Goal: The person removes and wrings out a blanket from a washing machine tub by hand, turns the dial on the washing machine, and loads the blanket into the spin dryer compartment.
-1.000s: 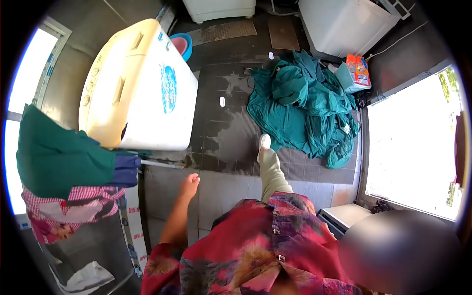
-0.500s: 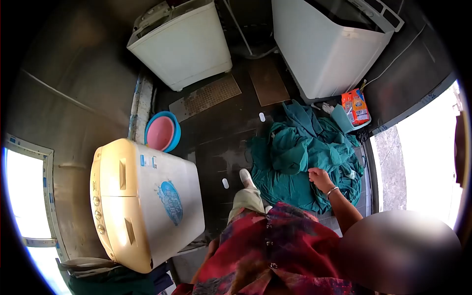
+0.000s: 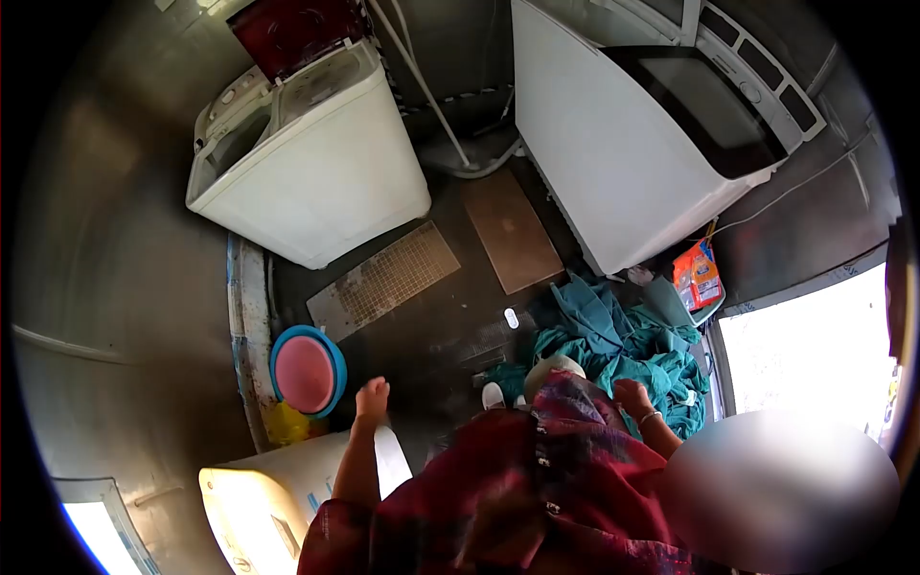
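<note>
My left hand (image 3: pixel 372 398) is held over the dark floor, right of the pink basin (image 3: pixel 305 374) that sits inside a blue basin (image 3: pixel 337 385). Its fingers are curled in, with nothing visible in them. My right hand (image 3: pixel 631 395), with a bracelet on the wrist, is closed in front of the heap of green cloth (image 3: pixel 671 369) on the floor, and no cloth shows gripped in it. Part of the heap is hidden behind my knee and shirt. A white shoe (image 3: pixel 493 396) shows below me.
A white twin-tub washer (image 3: pixel 321 163) with its red lid raised is at the back left. Another washer (image 3: pixel 613 144) with a dark glass lid is back right, near an orange packet (image 3: pixel 698 276). A cream machine (image 3: pixel 254 513) is lower left. Mats (image 3: pixel 513 230) lie between.
The view has shifted towards the back machines. My left hand has come up into view from beside my body. My right hand stays closed by the green cloth, and a knee now covers part of it.
</note>
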Demonstrator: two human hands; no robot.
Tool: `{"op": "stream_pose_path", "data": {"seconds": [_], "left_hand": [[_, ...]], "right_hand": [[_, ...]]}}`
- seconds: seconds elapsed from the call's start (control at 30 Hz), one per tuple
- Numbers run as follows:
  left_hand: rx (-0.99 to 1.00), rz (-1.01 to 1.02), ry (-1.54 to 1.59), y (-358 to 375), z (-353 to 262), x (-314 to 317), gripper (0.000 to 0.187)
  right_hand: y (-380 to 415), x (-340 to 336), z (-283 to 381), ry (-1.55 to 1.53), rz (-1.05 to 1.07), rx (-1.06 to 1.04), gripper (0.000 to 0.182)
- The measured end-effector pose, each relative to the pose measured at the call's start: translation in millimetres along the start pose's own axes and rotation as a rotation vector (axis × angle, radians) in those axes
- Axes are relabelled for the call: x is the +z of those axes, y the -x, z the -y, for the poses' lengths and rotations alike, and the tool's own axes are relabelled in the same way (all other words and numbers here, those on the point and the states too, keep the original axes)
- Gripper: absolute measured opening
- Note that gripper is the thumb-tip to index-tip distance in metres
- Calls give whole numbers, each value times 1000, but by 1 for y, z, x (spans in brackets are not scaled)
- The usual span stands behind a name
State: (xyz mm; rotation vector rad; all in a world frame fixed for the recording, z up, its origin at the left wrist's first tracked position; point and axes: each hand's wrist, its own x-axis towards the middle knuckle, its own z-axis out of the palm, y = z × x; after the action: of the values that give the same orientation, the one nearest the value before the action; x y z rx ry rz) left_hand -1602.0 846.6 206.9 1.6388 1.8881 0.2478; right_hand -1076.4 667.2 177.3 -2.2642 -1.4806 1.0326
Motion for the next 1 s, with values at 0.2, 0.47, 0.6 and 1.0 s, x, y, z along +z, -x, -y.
{"op": "stream_pose_path", "data": {"seconds": [0.2,0.47,0.6,1.0], "left_hand": [[211,46,333,-125,-113,-11,26],[216,344,-66,-231,-55,92,28],[44,572,-169,-273,-67,50,30],[260,683,-339,-502,-290,-5,32]], "right_hand": [[-82,0,-46,214,132,-168,7],[-282,-38,9,688,179,-121,7],[-390,-107,80,519,-44,-344,15],[-471,-245,256,-188,-156,-191,24]]}}
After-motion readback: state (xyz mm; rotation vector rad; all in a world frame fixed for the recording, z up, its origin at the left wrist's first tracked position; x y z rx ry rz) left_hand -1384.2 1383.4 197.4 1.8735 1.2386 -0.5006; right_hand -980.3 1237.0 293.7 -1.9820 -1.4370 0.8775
